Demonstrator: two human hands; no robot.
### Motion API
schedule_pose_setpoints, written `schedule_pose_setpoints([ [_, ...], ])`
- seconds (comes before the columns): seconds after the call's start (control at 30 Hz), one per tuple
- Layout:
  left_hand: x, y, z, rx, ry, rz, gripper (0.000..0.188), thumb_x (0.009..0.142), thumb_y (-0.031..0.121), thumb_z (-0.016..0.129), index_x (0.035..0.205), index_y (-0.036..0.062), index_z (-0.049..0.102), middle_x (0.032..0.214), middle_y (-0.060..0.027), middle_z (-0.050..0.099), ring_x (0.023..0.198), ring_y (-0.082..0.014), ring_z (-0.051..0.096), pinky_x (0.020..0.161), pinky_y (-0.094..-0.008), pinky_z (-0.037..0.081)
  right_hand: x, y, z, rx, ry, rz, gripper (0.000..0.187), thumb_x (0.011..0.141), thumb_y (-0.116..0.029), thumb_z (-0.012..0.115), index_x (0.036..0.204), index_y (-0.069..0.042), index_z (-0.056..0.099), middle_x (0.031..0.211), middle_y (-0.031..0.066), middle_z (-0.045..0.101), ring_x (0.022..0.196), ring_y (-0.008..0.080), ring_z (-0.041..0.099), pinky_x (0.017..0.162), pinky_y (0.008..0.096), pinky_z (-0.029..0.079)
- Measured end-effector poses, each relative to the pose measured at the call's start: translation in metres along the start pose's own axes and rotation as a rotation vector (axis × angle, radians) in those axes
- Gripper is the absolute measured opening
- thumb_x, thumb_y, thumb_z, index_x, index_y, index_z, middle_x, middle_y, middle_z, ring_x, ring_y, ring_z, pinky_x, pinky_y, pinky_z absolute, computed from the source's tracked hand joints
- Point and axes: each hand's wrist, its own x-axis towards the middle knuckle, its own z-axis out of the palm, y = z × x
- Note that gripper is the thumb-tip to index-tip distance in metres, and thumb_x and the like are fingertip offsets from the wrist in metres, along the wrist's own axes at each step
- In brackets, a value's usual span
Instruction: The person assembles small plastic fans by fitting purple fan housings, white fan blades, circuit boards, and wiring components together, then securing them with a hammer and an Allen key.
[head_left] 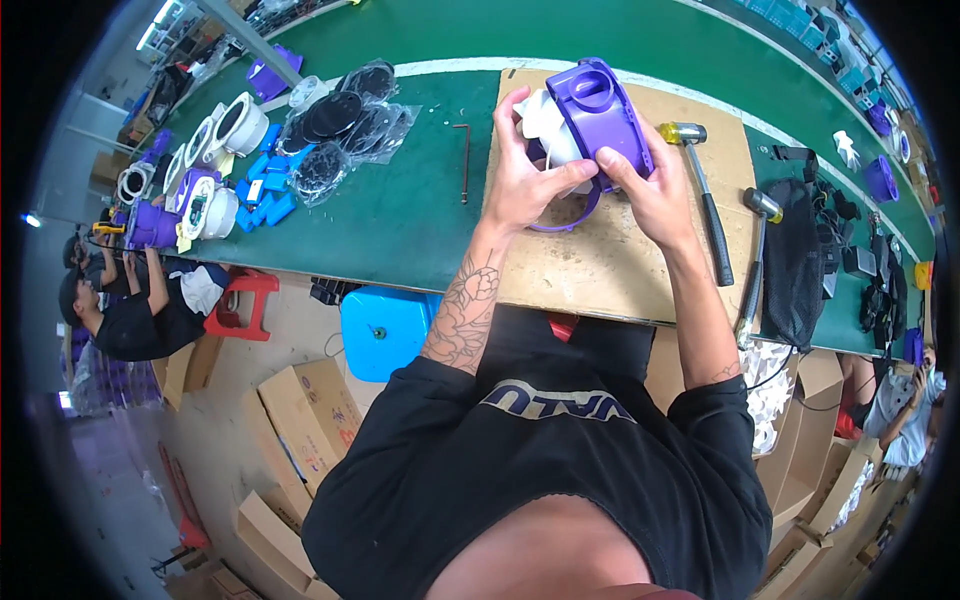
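Observation:
Above the cardboard sheet (580, 265) on the bench, both hands hold one assembly. My right hand (655, 195) grips a purple plastic housing (622, 135) with a round opening, its thumb pressed on the near edge. My left hand (522, 190) is closed round a white plastic part (543, 118) that sits against the housing's left side; the thumb reaches towards the housing. Below them a thin purple curved band (568, 224) hangs down. How the pieces join is hidden by my fingers.
Right of the hands lie two hammers with yellow heads (684, 133) (762, 204) and a black mesh bag (792, 265). A hex key (465, 165), bagged black discs (335, 115), blue blocks (265, 190) and white-and-purple housings (210, 210) are on the left. Other people work at both sides.

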Motion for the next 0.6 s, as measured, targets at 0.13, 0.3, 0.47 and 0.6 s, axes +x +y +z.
schedule_pose_setpoints([
  [0.13,0.003,-0.01,-0.009,-0.043,0.017,0.047,0.098,0.067,0.019,0.088,0.138,0.0047,0.022,0.128,-0.0161,0.042,0.118,-0.0254,0.05,0.098,-0.0387,0.046,0.001,0.003,0.001,-0.018,-0.023,-0.043,0.063,0.089,-0.016,0.069,0.142,0.003,0.041,0.135,0.0157,0.054,0.123,0.0205,0.051,0.105,0.0334,0.04],
  [0.3,-0.001,-0.003,-0.008,-0.075,0.038,0.031,0.095,0.067,0.017,0.086,0.137,0.0047,0.023,0.126,-0.0157,0.042,0.115,-0.0253,0.051,0.096,-0.0383,0.047,0.0,0.001,0.002,-0.009,-0.027,-0.033,0.064,0.089,-0.017,0.069,0.143,0.003,0.041,0.135,0.0161,0.054,0.123,0.0207,0.051,0.105,0.0334,0.04],
  [0.47,-0.004,0.008,-0.003,-0.013,0.051,0.046,0.092,0.068,0.014,0.085,0.136,0.0046,0.024,0.125,-0.0163,0.044,0.119,-0.026,0.05,0.101,-0.0391,0.044,0.002,0.0,0.002,0.026,-0.028,0.003,0.064,0.089,-0.017,0.069,0.143,0.002,0.04,0.135,0.016,0.054,0.123,0.0211,0.052,0.105,0.0332,0.039],
  [0.6,-0.003,0.001,-0.007,-0.34,0.14,-0.069,0.092,0.067,0.011,0.084,0.136,0.0046,0.022,0.124,-0.0165,0.045,0.116,-0.0259,0.052,0.096,-0.0383,0.048,-0.001,-0.002,0.006,-0.088,-0.072,-0.089,0.063,0.09,-0.014,0.067,0.143,0.003,0.039,0.134,0.016,0.054,0.121,0.0201,0.053,0.104,0.0329,0.041],
])
